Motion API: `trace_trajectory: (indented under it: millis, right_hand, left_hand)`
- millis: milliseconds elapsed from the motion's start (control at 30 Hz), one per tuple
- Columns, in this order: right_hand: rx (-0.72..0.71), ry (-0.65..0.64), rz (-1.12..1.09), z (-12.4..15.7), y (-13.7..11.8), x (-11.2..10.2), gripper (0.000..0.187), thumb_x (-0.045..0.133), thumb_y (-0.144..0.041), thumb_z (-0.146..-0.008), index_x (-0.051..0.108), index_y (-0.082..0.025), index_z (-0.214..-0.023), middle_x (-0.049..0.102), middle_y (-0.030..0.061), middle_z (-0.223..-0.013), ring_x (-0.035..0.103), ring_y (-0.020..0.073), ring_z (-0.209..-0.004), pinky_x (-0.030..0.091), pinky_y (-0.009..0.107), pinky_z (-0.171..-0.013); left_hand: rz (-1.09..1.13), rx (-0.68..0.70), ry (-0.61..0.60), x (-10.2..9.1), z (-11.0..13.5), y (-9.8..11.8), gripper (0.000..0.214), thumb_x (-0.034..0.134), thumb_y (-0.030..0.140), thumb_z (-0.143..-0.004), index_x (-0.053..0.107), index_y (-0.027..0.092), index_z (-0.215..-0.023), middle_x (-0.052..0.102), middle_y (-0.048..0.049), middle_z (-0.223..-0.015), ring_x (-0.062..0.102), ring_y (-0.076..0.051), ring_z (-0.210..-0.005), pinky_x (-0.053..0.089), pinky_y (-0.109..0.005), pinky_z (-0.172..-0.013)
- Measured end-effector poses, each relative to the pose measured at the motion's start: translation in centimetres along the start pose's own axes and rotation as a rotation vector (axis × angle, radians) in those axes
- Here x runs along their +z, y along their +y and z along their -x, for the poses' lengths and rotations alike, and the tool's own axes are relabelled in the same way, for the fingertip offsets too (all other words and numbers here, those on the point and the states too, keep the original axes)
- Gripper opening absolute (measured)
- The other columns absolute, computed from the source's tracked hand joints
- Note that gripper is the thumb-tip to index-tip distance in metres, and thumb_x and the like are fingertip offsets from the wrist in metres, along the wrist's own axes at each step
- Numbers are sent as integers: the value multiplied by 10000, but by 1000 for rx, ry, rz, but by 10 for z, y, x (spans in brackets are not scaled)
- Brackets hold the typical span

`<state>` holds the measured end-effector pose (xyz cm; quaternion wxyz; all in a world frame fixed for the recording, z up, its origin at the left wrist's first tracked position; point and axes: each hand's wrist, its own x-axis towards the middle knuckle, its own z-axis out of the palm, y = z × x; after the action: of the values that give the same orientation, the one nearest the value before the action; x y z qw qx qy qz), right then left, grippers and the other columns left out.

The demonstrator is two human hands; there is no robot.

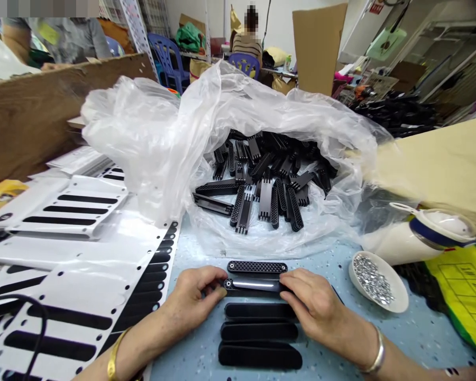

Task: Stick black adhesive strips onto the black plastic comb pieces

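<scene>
A black plastic strip (254, 284) with a glossy band along its top and a small metal ring at its left end lies crosswise between my hands. My left hand (196, 296) is closed, finger and thumb pinching its left end. At the right end, my right hand (317, 302) grips with fingers on top and thumb in front. Just beyond is another black strip (257, 266) with a lattice face and a metal ring at each end. Nearer to me, several smooth black strips (259, 332) lie in a row.
Ahead, a clear plastic bag (214, 241) spills many black plastic parts (265, 198). On the right are a white bowl (403, 304) of small shiny metal pieces and a white flask (392, 243). White sheets with black strips (135, 238) cover the left side. Other people sit farther back.
</scene>
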<state>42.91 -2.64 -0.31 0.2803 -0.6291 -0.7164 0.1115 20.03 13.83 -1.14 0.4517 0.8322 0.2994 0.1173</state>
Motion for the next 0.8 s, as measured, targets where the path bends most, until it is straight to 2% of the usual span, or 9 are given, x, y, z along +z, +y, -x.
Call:
trace_trajectory:
  millis: [133,233,367,800]
  right_hand:
    - [-39,5,25,-1,2,3,237,485,-78,-934,632,-126,-1114,696,131,-976,647,239,-897,561,404,-802]
    - [-57,-9,42,-2,3,5,224,471,-75,-940,640,-114,-1082,695,137,-961,647,237,-883,560,395,-781]
    - [-71,-11,72,-4,3,6,209,471,-80,-940,656,-128,-1024,696,132,-942,651,234,-859,551,387,-761]
    - [-25,-52,72,-7,-1,7,185,496,-62,-926,640,-137,-1014,675,115,-935,617,245,-851,487,390,-738]
  left_hand:
    - [34,-27,-45,-1,0,1,211,564,192,-789,725,167,-923,732,-13,-734,664,-157,-659,531,-270,-633]
    - [79,-44,-68,-1,0,0,219,555,192,-798,724,156,-932,742,-33,-772,666,-168,-691,530,-282,-653]
    - [86,-51,-65,-1,0,0,205,566,198,-798,726,158,-920,734,-27,-750,646,-160,-662,517,-278,-645]
    - [113,-61,-34,3,2,-4,202,583,196,-791,731,170,-926,732,-22,-741,638,-155,-646,507,-270,-620]
